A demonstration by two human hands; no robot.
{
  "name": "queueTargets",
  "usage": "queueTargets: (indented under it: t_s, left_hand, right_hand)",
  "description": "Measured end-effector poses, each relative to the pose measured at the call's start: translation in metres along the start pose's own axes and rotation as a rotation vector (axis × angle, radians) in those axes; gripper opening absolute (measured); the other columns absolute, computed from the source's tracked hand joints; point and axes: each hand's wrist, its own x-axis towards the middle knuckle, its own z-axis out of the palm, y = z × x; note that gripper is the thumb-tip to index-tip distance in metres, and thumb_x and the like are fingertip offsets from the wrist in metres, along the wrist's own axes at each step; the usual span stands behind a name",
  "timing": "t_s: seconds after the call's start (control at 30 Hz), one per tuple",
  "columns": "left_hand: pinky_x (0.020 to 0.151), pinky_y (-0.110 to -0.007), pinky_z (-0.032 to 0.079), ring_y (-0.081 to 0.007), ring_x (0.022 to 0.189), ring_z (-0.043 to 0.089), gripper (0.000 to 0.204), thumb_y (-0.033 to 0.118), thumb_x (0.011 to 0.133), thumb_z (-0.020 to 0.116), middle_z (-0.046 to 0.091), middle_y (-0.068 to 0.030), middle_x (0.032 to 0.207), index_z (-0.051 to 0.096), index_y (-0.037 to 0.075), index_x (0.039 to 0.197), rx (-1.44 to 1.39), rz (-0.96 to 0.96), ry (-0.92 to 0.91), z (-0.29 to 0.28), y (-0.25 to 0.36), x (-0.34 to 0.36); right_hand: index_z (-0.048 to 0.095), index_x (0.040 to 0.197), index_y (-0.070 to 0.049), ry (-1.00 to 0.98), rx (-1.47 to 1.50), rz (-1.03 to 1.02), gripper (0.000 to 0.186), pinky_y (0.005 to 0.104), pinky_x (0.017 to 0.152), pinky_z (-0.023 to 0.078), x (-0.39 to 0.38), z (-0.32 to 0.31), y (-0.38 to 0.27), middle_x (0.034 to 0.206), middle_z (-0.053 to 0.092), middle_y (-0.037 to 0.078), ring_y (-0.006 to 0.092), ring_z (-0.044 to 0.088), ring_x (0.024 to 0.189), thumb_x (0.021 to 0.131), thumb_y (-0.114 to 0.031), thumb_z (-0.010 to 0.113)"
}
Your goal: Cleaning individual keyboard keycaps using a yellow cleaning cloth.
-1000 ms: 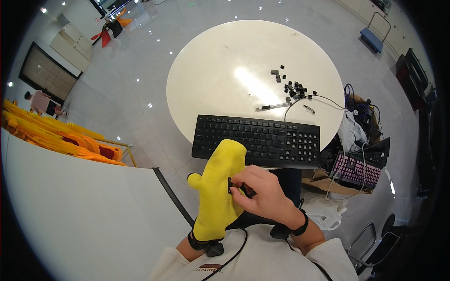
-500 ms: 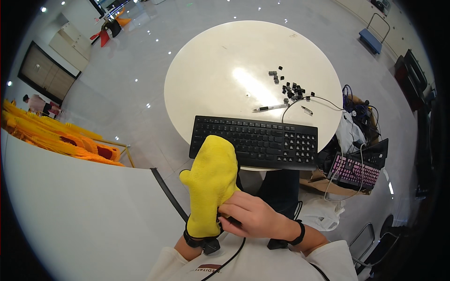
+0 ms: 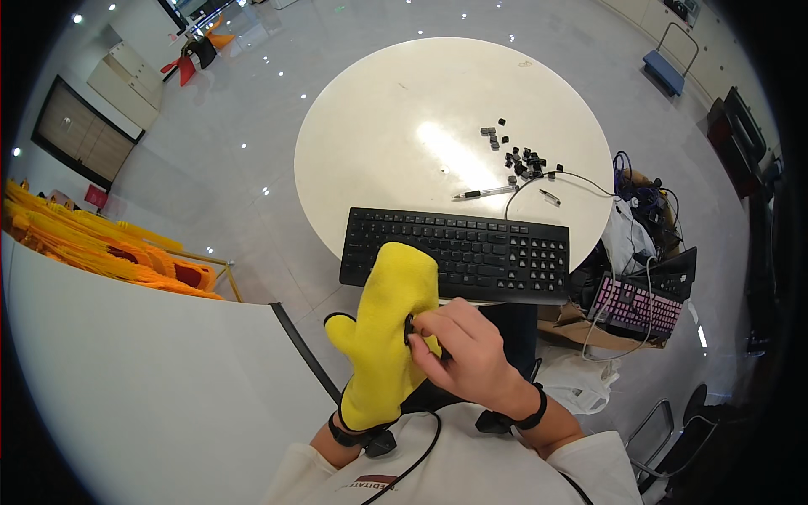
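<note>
My left hand point(image 3: 389, 337) is inside a yellow cloth mitten point(image 3: 391, 290) with dark edging. It points toward the table, the thumb part standing out to the left and the finger part straight. My right hand point(image 3: 467, 349) is closed at the mitten's right side, thumb and forefinger pinching a small dark piece point(image 3: 409, 330) there; whether that is part of the mitten's edging I cannot tell. Just beyond the mitten, a black keyboard point(image 3: 454, 252) lies along the near edge of the round white table point(image 3: 379, 118). Keycaps are off its right-hand block.
Loose black keycaps point(image 3: 526, 162) lie on the table's right side, near a pen point(image 3: 484, 194), its cap point(image 3: 550, 197) and the keyboard cable. At right, a cardboard box point(image 3: 581, 328) holds cables and a pink-keyed keyboard point(image 3: 640, 305). A white surface point(image 3: 151, 379) spans the lower left.
My right hand has moved from the mitten's wrist end up its right side, toward the table. The mitten has shifted slightly right. Keyboard and keycaps stay where they were.
</note>
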Motion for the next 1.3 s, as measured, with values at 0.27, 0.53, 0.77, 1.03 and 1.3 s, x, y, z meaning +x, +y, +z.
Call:
queueTargets:
  t_s: [0.27,0.53,0.77,1.03,1.3]
  left_hand:
    - [0.123,-0.042,0.051,-0.0273,0.145,0.063,0.059,0.006,0.116,0.064,0.060,-0.0141,0.164,0.045,0.002,0.171,0.021,0.187,-0.256,-0.033,-0.050,0.017]
    - [0.126,-0.039,0.048,-0.0264,0.153,0.055,0.057,0.017,0.125,0.054,0.053,-0.0130,0.170,0.037,0.004,0.177,0.027,-0.036,-0.305,-0.068,-0.072,0.016]
    - [0.127,-0.039,0.047,-0.0271,0.152,0.058,0.058,0.015,0.121,0.059,0.057,-0.0138,0.168,0.040,0.003,0.175,0.440,0.252,-0.356,-0.059,-0.041,0.014]
    - [0.128,-0.039,0.047,-0.0277,0.150,0.061,0.059,0.015,0.120,0.061,0.059,-0.0143,0.167,0.041,0.002,0.174,0.641,0.439,-0.369,-0.035,-0.028,0.010]
    - [0.127,-0.040,0.048,-0.0279,0.149,0.061,0.059,0.014,0.120,0.060,0.059,-0.0141,0.167,0.040,0.003,0.175,0.242,0.159,-0.392,-0.035,-0.042,-0.002]
  right_hand:
    - [0.074,0.118,0.004,-0.148,-0.100,-0.153,0.036,0.0386,0.068,0.059,-0.001,-0.009,0.000,0.099,0.071,0.012,0.0301,0.069,0.082,0.085,0.003,0.089]
    - [0.072,0.116,0.009,-0.299,-0.094,-0.263,0.038,0.0368,0.067,0.061,-0.027,0.003,-0.013,0.097,0.067,0.011,0.0292,0.069,0.081,0.084,0.000,0.091]
    - [0.075,0.114,0.003,-0.212,-0.006,-0.113,0.034,0.0364,0.063,0.058,-0.024,0.005,-0.014,0.094,0.069,0.010,0.0283,0.067,0.077,0.085,-0.002,0.092]
    - [0.074,0.111,0.003,-0.087,-0.101,-0.008,0.027,0.0403,0.067,0.058,-0.010,0.003,-0.009,0.093,0.068,0.012,0.0307,0.067,0.080,0.089,-0.004,0.087]
    - [0.074,0.114,0.002,-0.282,-0.285,-0.037,0.034,0.0371,0.062,0.056,-0.013,-0.010,-0.010,0.091,0.066,0.008,0.0264,0.067,0.081,0.085,-0.006,0.091]
